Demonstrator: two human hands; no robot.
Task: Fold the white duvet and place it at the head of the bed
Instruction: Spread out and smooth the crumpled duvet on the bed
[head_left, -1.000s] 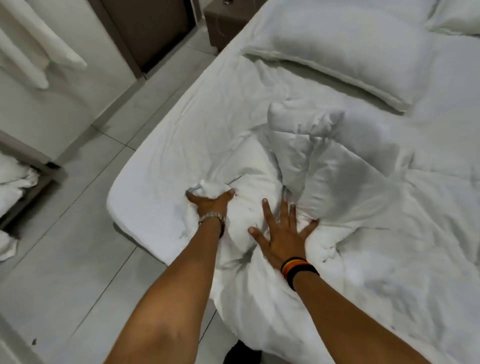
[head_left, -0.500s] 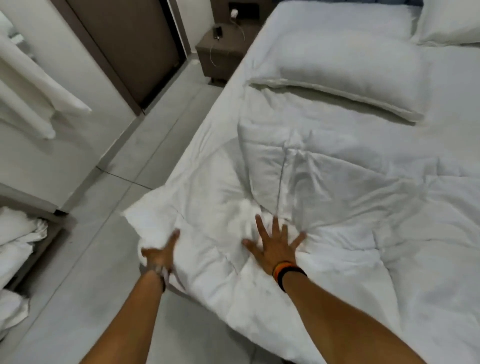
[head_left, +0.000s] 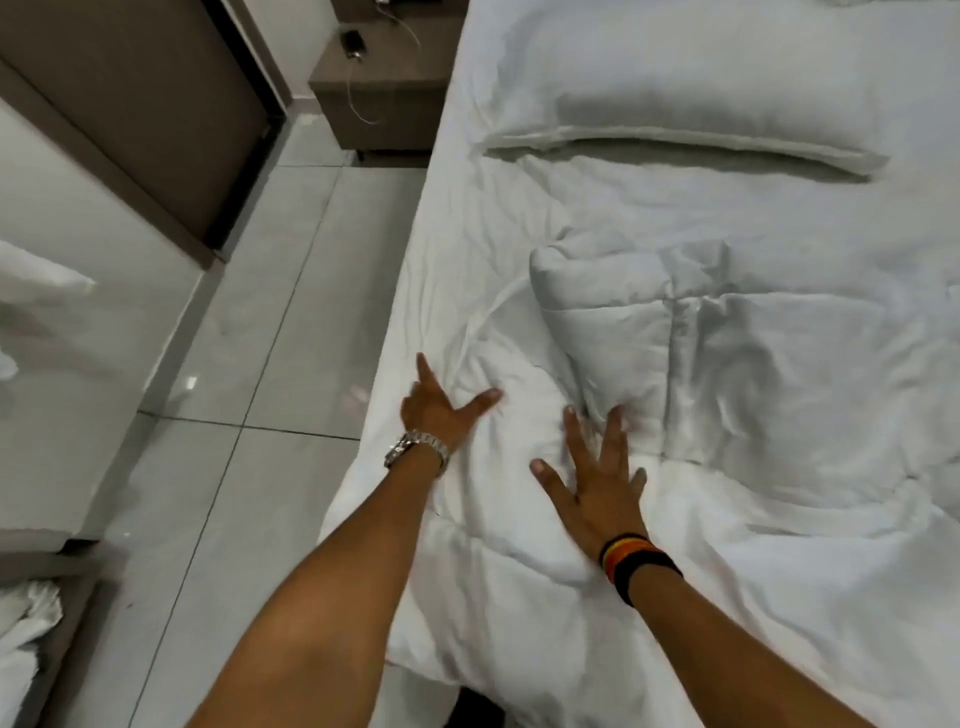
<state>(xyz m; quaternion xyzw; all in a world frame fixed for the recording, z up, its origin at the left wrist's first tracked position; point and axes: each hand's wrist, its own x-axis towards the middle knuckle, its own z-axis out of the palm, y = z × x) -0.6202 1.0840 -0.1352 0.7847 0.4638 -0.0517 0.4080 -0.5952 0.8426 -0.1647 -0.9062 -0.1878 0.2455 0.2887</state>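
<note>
Pressing our left hand (head_left: 434, 410) and right hand (head_left: 597, 491), fingers spread flat, grasping nothing, onto rumpled white quilted duvet (head_left: 753, 374).

Bare forearms, no sleeves, silver link watch (head_left: 417, 448) on left wrist, black, orange, yellow bands (head_left: 636, 564) on right wrist

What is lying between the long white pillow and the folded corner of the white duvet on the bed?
In the head view, only bare, wrinkled white bedsheet lies between the long white pillow and the white duvet's folded corner; nothing else rests there.
</note>
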